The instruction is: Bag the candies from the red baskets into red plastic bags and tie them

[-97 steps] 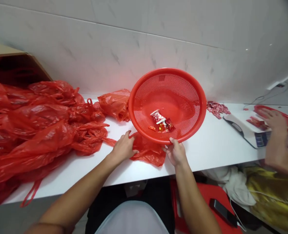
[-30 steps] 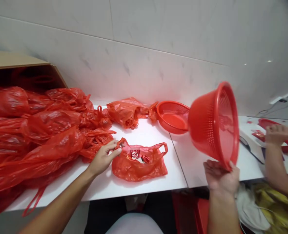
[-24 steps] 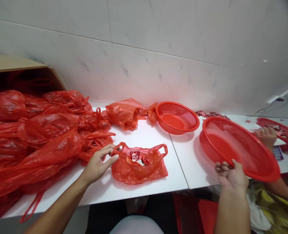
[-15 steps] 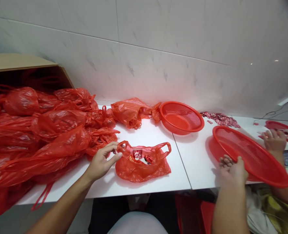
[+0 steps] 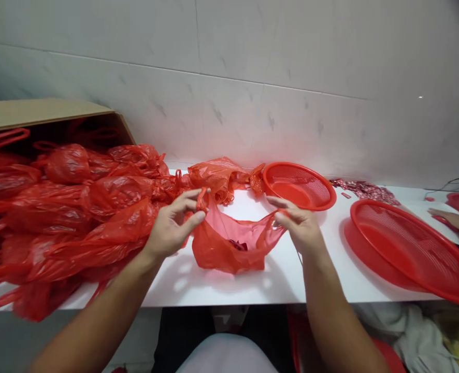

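A red plastic bag [image 5: 229, 259] hangs open between my hands, just over the white table, with small dark red items [image 5: 238, 245] partly visible inside. My left hand [image 5: 177, 220] pinches its left handle between thumb and fingers. The right handle is gripped by my right hand [image 5: 300, 223], thumb and fingers closed on it.
Many filled red bags [image 5: 109, 202] are heaped at left before a cardboard box [image 5: 46, 111]. More red bags [image 5: 214, 173], a red basket [image 5: 297, 186] and small red packets [image 5: 369, 191] line the wall. At right are a larger red basket [image 5: 408, 248] and another person's hand [image 5: 458, 223].
My right hand has moved left from the large basket and taken the bag's right handle. Both hands have lifted the bag and spread its mouth. The view has shifted slightly left.
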Tool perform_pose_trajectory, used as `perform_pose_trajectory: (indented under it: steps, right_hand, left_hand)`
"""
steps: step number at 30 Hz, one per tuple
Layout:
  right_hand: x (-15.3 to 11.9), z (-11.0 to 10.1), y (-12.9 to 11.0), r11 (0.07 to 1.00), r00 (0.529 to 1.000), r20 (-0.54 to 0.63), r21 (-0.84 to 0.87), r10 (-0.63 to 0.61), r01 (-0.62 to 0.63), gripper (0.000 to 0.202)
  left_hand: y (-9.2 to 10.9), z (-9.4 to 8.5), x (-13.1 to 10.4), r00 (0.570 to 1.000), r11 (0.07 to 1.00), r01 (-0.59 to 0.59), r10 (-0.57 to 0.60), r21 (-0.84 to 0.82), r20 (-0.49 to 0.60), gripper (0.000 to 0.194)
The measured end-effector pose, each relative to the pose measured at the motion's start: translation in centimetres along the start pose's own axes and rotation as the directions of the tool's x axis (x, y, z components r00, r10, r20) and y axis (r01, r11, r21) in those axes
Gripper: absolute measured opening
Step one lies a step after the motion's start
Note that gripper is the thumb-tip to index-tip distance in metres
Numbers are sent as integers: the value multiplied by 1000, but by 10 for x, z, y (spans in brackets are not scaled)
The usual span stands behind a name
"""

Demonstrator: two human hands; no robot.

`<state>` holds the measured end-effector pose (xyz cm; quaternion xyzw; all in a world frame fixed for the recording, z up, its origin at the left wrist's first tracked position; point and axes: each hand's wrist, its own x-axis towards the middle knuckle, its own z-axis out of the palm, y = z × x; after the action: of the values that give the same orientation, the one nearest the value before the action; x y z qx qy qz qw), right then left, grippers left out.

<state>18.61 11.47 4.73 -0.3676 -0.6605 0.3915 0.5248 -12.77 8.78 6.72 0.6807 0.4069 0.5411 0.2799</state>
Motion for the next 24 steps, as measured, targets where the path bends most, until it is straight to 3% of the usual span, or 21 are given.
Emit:
perform_pose_trajectory:
  steps: [3,5,7,9,11,14,15,19,22,24]
  right_hand:
    - [8,-1,-17,924,994,-86,372,-60,88,30]
    - [7,9,-21,886,995,-65,454,-72,94,26]
    - [5,24,-22,924,995,88,381,-57,19,55]
    - [4,41,-24,984,957,288,172,-3,-49,79]
    - [4,55,-26,998,908,417,-52,52,-33,68]
    - [3,66,-25,985,896,436,-171,88,-13,21]
    - [2,67,-23,987,902,419,-156,101,-39,16]
    - [-5,61,-11,971,889,401,-9,222,-239,53]
    - [-8,58,-4,918,829,437,19,349,-396,67]
    - [-8,58,0,890,817,415,35,401,-454,70]
  left_hand:
    - [18,-1,11,993,997,-70,73,39,-90,18]
    - [25,7,11,989,988,-127,133,88,-66,14]
    - [32,19,11,978,968,-208,210,138,1,9]
    - [41,34,11,950,938,-308,293,159,110,5]
    - [52,46,11,896,903,-404,360,143,260,4]
    - [62,54,8,818,869,-481,394,121,420,5]
    - [62,55,6,826,869,-476,391,131,406,8]
    - [43,52,-7,944,929,-292,241,229,225,30]
    - [26,54,-14,963,959,-139,73,246,259,14]
    - [19,54,-18,974,970,-85,33,228,226,14]
